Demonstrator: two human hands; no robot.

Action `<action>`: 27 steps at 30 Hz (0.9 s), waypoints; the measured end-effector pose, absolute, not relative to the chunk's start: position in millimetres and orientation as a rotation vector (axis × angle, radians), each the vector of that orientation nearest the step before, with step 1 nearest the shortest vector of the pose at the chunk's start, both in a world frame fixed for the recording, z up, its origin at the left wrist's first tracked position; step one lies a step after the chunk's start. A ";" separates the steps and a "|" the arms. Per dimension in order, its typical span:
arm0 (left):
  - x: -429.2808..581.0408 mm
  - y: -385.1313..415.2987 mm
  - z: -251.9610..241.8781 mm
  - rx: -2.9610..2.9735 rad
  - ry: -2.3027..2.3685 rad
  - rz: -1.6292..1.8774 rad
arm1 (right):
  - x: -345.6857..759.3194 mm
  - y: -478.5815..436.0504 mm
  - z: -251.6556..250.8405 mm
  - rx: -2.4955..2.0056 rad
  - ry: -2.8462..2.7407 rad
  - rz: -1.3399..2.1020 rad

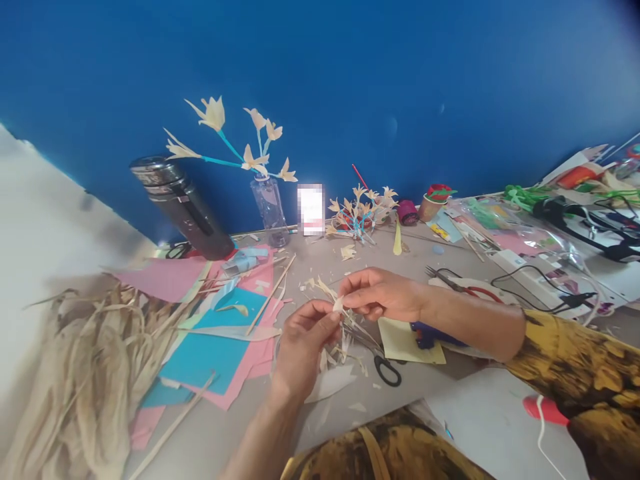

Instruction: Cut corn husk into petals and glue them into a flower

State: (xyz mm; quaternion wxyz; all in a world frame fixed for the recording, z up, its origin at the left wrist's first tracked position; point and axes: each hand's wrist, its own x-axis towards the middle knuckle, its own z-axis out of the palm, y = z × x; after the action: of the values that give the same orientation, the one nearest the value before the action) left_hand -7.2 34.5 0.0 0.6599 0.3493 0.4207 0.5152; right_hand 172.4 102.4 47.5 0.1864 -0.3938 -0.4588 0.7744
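Note:
My left hand [306, 337] and my right hand [373, 293] meet over the middle of the table. Between their fingertips they pinch a small pale piece of husk [339, 305]. Beneath them lie thin cream scraps [321, 288] and strips. Scissors with black handles [388, 371] rest just below my right hand, their blades partly under the scraps. Right of these, a yellow paper pad [407, 341] is partly covered by my right forearm. A wide pale husk strip [330, 385] lies near my left wrist.
Dried husks [85, 380] heap at the left, beside blue paper [213, 347] on pink sheets. A black thermos [183, 207] and a clear bottle [270, 210] of husk flowers stand along the blue wall. Red-handled pliers [465, 288] and a power strip [530, 273] lie right.

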 end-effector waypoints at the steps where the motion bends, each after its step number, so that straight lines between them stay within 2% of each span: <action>1: -8.5 33.3 2.0 0.758 0.930 1.153 | 173.7 101.5 48.4 -1.113 -1.318 2.172; 13: -10.5 25.6 8.4 0.748 0.786 1.053 | 174.8 93.6 66.3 -1.161 -1.814 1.957; 27: -1.9 21.4 4.5 0.595 0.751 1.123 | 181.1 90.7 54.4 -1.197 -1.697 1.891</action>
State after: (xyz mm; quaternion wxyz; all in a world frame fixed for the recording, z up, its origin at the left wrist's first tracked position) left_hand -1.9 21.4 4.5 0.7397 0.2713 0.3422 0.5120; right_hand 181.1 90.7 54.4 0.1656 -0.4201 -0.5959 0.6641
